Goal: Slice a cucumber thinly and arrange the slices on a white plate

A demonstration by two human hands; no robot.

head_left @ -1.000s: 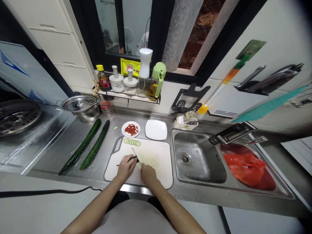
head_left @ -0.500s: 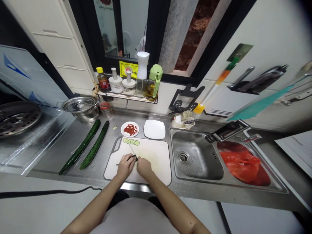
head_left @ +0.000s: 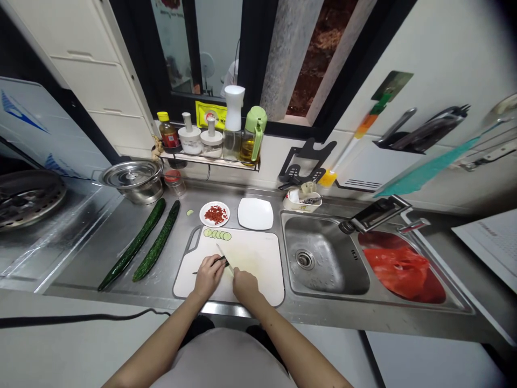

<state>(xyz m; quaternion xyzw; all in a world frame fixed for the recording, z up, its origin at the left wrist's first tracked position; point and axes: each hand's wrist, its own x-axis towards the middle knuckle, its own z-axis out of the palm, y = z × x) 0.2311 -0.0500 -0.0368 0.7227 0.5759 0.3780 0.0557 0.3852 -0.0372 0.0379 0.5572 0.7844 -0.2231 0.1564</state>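
My left hand [head_left: 208,276] presses down on a cucumber piece [head_left: 221,261] on the white cutting board [head_left: 258,264], fingers curled over it. My right hand [head_left: 244,284] is closed on the handle of a knife [head_left: 224,257], whose blade slants up and left, right beside my left fingers. A row of cut cucumber slices [head_left: 218,235] lies along the board's far edge.
Two whole cucumbers [head_left: 155,242] lie left of the board. Behind it stand a small plate of red bits [head_left: 214,214] and an empty white plate [head_left: 255,213]. A sink [head_left: 323,261] is on the right, a basin with a red bag [head_left: 399,267] beyond, a lidded pot [head_left: 131,178] far left.
My right hand swung in to the left against my left hand, then drew back to the right with the knife. The left hand stayed on the cucumber.
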